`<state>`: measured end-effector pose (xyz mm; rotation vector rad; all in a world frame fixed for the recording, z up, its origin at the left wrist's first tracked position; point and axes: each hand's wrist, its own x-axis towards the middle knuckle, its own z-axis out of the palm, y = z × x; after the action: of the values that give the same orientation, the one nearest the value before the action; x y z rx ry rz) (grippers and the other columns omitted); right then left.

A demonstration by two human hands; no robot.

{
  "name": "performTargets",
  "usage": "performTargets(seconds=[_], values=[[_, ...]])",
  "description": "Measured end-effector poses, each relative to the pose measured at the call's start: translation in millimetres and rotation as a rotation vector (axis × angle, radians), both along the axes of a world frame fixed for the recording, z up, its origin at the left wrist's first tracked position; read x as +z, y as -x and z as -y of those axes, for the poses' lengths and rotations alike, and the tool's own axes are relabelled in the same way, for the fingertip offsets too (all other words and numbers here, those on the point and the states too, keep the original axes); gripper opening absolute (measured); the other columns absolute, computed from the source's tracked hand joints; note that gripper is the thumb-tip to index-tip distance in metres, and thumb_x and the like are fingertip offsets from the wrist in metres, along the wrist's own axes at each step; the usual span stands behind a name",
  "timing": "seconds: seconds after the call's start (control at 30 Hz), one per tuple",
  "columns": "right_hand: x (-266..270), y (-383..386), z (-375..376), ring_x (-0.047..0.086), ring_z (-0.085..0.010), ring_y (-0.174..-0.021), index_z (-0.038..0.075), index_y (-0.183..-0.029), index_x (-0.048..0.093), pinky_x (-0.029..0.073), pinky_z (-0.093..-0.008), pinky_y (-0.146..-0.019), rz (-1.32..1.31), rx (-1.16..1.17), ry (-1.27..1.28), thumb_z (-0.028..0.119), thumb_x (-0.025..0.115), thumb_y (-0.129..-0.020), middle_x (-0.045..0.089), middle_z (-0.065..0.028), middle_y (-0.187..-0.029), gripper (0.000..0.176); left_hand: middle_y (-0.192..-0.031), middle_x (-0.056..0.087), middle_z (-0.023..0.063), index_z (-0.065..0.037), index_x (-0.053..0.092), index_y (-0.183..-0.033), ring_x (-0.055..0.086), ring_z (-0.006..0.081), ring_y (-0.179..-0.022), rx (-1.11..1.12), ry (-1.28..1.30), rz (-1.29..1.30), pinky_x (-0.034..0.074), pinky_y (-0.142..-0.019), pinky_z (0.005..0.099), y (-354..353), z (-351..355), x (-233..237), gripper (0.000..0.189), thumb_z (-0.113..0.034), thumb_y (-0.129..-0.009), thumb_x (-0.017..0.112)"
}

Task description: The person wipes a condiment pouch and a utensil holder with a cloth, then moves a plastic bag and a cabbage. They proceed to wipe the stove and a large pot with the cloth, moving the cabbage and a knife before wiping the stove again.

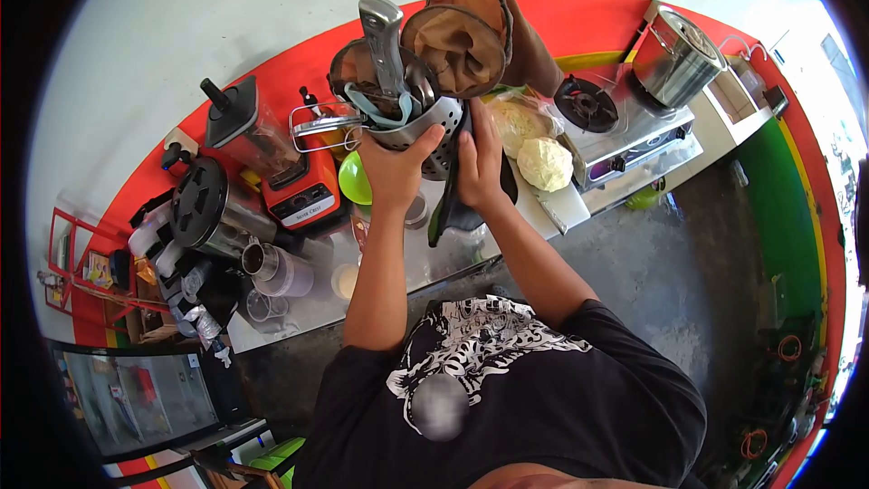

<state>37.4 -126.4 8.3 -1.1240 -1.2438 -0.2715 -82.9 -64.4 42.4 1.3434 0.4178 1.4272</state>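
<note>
A perforated metal utensil holder [438, 160] is raised over the counter between my two hands. My left hand [391, 170] wraps its near left side, thumb across the front. Flat along its right side lies my right hand [478, 163], fingers pointing up and pressed against it. Out of the holder stick a metal-handled utensil [384, 41], a whisk-like wire tool [326, 127], pale blue-grey tongs or a similar tool [385, 113], and brown cloth strainers [460, 47]. A dark, flat, long thing [453, 208] shows below my right hand, partly hidden by it.
A red blender [303, 199] and a bright green round thing [355, 179] stand left of the holder. To the right are a cabbage [545, 164], a white cutting board [568, 206] with a knife [549, 212], a gas stove [625, 156] and a large metal pot [677, 59].
</note>
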Motion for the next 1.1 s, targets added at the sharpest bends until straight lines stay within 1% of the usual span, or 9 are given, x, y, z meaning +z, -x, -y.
performTargets(seconds=[0.1, 0.2, 0.33, 0.5, 0.6, 0.73, 0.87, 0.97, 1.1], values=[[-9.3, -1.5, -6.7, 0.063, -0.0283, -0.118, -0.007, -0.141, 0.057, 0.043, -0.0374, -0.109, -0.342, 0.15, 0.166, 0.023, 0.05, -0.107, 0.065, -0.0229, -0.133, 0.047, -0.122, 0.065, 0.0093, 0.001, 0.054, -0.132, 0.063, 0.0175, -0.108, -0.019, 0.02, -0.131, 0.05, -0.099, 0.0326, 8.1, 1.2, -17.3, 0.069, -0.01, -0.076, 0.092], [-25.2, -21.0, -16.8, 0.06, -0.0042, -0.095, -0.002, -0.124, 0.068, 0.049, -0.0253, -0.086, -0.812, 0.475, 0.288, 0.028, 0.048, -0.113, 0.07, 0.0027, -0.107, 0.037, -0.123, 0.063, 0.0088, 0.001, 0.054, -0.132, 0.062, 0.019, -0.109, 0.057, 0.053, -0.08, 0.048, -0.102, 0.0333, 3.6, 1.0, -39.7, 0.071, -0.01, -0.074, 0.093], [-79.2, -54.8, -41.2, 0.061, -0.0062, -0.095, 0.0, -0.127, 0.067, 0.05, -0.0254, -0.086, -1.04, 0.359, 0.381, 0.033, 0.043, -0.116, 0.071, 0.0007, -0.109, 0.043, -0.136, 0.055, 0.0098, 0.002, 0.04, -0.147, 0.056, 0.0206, -0.121, 0.069, 0.119, -0.035, 0.043, -0.11, 0.0348, -6.7, -25.8, -91.1, 0.091, -0.004, -0.072, 0.092], [-52.3, -70.3, -30.5, 0.062, -0.0124, -0.112, -0.002, -0.138, 0.059, 0.047, -0.0288, -0.102, -1.068, 0.366, 0.275, 0.029, 0.038, -0.116, 0.069, -0.0056, -0.125, 0.044, -0.138, 0.056, 0.0125, 0.002, 0.043, -0.144, 0.058, 0.0246, -0.121, 0.239, 0.143, -0.013, 0.043, -0.111, 0.0395, -14.7, -41.8, -114.7, 0.079, -0.007, -0.079, 0.087], [-62.8, -88.6, -32.7, 0.039, -0.0332, -0.152, 0.002, -0.154, 0.048, 0.032, -0.0415, -0.122, -0.436, 0.201, 0.381, 0.022, 0.043, -0.114, 0.05, -0.0222, -0.156, 0.045, -0.141, 0.054, 0.016, 0.002, 0.037, -0.147, 0.057, 0.0267, -0.123, 0.294, 0.128, -0.068, 0.043, -0.113, 0.0414, -9.7, -54.0, -126.6, 0.083, -0.004, -0.079, 0.084], [-119.9, -109.2, -72.1, 0.028, -0.045, -0.155, 0.008, -0.156, 0.046, 0.027, -0.0492, -0.125, -0.15, 0.09, 0.549, 0.02, 0.05, -0.109, 0.037, -0.0271, -0.163, 0.049, -0.14, 0.055, 0.0155, 0.002, 0.039, -0.146, 0.058, 0.0256, -0.122, 0.397, 0.197, -0.161, 0.044, -0.112, 0.0404, -9.5, -61.3, -140.2, 0.081, -0.002, -0.078, 0.083], [-228.3, -121.2, -107.3, 0.019, -0.0393, -0.16, 0.025, -0.163, 0.036, 0.022, -0.0567, -0.126, 0.256, 0.102, 1.241, 0.027, 0.054, -0.106, 0.021, -0.0167, -0.173, 0.06, -0.14, 0.054, 0.0141, 0.003, 0.041, -0.147, 0.058, 0.0245, -0.121, 0.387, 0.184, -0.218, 0.045, -0.111, 0.0389, -19.0, -61.6, -139.4, 0.085, -0.005, -0.075, 0.087], [-297.4, -137.4, -126.4, 0.015, -0.0378, -0.161, 0.027, -0.164, 0.034, 0.016, -0.0598, -0.127, 0.534, 0.171, 1.168, 0.032, 0.053, -0.107, 0.02, -0.0117, -0.174, 0.061, -0.139, 0.055, 0.016, 0.006, 0.039, -0.147, 0.058, 0.024, -0.123, 0.462, 0.227, -0.197, 0.047, -0.11, 0.0375, -29.5, -68.3, -146.4, 0.093, -0.004, -0.07, 0.091], [-328.7, -167.7, -180.9, 0.014, -0.0332, -0.162, 0.02, -0.162, 0.038, 0.012, -0.0585, -0.128, 0.409, 0.191, 1.119, 0.035, 0.053, -0.107, 0.018, -0.0084, -0.176, 0.06, -0.132, 0.06, 0.0146, 0.007, 0.047, -0.139, 0.061, 0.0227, -0.115, 0.529, 0.303, -0.281, 0.048, -0.106, 0.036, -37.3, -79.2, -149.4, 0.082, -0.003, -0.07, 0.092]])
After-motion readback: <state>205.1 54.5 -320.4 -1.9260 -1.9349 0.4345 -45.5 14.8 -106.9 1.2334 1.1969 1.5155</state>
